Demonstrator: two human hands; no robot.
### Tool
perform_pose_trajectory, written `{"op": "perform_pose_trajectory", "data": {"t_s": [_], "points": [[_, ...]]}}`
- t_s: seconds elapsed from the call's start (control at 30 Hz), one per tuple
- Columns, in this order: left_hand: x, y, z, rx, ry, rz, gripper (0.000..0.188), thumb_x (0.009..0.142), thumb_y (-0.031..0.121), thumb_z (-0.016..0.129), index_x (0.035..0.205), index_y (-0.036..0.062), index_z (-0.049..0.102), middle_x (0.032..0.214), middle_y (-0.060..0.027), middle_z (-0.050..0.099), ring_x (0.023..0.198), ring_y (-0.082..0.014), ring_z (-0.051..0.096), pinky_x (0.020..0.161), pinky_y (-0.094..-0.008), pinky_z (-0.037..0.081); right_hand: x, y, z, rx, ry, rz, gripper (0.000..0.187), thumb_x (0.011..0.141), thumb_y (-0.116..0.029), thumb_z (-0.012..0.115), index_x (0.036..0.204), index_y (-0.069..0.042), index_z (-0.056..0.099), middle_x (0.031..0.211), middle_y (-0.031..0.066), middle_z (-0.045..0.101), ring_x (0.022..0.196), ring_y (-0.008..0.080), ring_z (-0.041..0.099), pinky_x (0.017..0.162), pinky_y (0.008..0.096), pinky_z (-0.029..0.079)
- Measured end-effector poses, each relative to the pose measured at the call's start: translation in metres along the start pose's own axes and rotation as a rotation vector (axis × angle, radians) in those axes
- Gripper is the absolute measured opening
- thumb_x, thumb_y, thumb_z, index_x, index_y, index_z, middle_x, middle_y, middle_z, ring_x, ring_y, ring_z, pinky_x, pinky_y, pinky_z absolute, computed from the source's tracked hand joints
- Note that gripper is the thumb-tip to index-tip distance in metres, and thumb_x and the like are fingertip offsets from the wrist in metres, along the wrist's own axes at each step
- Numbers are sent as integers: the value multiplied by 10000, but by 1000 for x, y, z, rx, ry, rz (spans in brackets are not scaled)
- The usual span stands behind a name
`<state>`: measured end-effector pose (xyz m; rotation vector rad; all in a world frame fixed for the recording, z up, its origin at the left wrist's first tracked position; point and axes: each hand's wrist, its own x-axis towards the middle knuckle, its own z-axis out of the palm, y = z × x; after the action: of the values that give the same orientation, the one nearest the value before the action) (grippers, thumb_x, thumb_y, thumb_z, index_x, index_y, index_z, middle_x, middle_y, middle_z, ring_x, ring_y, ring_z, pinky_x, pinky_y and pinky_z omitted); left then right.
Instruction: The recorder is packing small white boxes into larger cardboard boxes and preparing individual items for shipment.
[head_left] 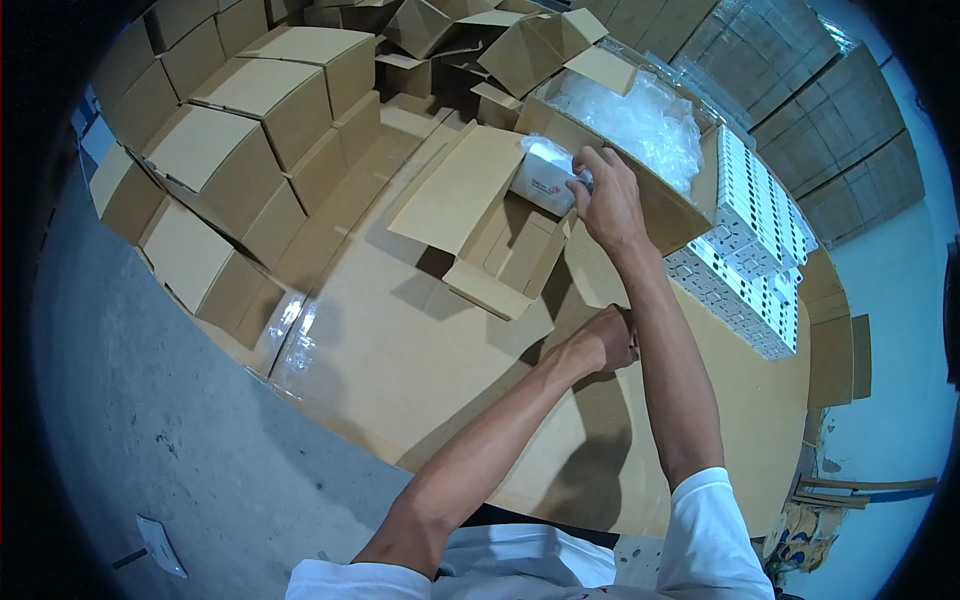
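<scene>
A small white box (540,180), its side printed with a red mark (555,190) and tiny lettering, is pinched by the fingers of the right hand (607,197) at the far end of an open brown carton (487,288) on the bench (400,350). The left hand (608,340) is partly hidden by the right forearm (680,380); how its fingers are set cannot be told.

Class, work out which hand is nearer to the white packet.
Right. The right hand grips the right end of the white packet; the left hand is apart from it, lower in the picture.
</scene>
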<state>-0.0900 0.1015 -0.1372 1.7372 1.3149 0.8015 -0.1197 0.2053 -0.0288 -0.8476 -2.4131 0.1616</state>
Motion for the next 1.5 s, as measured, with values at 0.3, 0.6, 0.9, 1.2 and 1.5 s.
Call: {"op": "perform_pose_trajectory", "data": {"t_s": [0.3, 0.6, 0.9, 1.2, 1.5], "points": [[2, -4, 3, -1, -3, 29, 221, 839, 111, 625, 1015, 0, 697, 1108, -222, 698, 1040, -375, 673, 921, -445, 524, 1, -3, -6, -60, -110, 48, 141, 875, -133, 677, 956, -27, 722, 1020, 172, 629, 959, 365, 627, 853, 455, 503], [2, 35, -21, 36, -137, 27, 236, 838, 145, 663, 1021, 0, 704, 1075, -219, 712, 1002, -356, 689, 898, -439, 530, -22, 22, -28, -6, -140, 78, 252, 915, -116, 608, 1138, -39, 695, 1145, 189, 605, 1045, 349, 619, 926, 443, 499], [63, 64, 9, -213, -28, 27, 338, 854, 150, 721, 1134, -25, 651, 1071, -191, 709, 992, -277, 670, 883, -411, 514, -92, 94, -108, 359, 73, 72, 347, 912, -112, 646, 1250, -42, 613, 1236, 169, 593, 999, 288, 647, 792, 358, 545], [137, 143, 68, -217, 44, 29, 249, 906, 122, 711, 1088, -40, 663, 851, -70, 680, 774, -100, 625, 693, -263, 531, -172, 273, -286, 266, 219, 182, 141, 912, -84, 653, 1016, -13, 718, 924, 102, 721, 778, 182, 677, 698, 309, 541], [181, 175, 105, -264, 55, -79, 261, 911, 103, 720, 1109, -55, 658, 832, -42, 648, 746, -81, 603, 645, -238, 540, -220, 461, -412, -61, 529, 558, 206, 873, -108, 707, 1044, 6, 696, 916, 113, 719, 743, 175, 680, 697, 294, 546]]}}
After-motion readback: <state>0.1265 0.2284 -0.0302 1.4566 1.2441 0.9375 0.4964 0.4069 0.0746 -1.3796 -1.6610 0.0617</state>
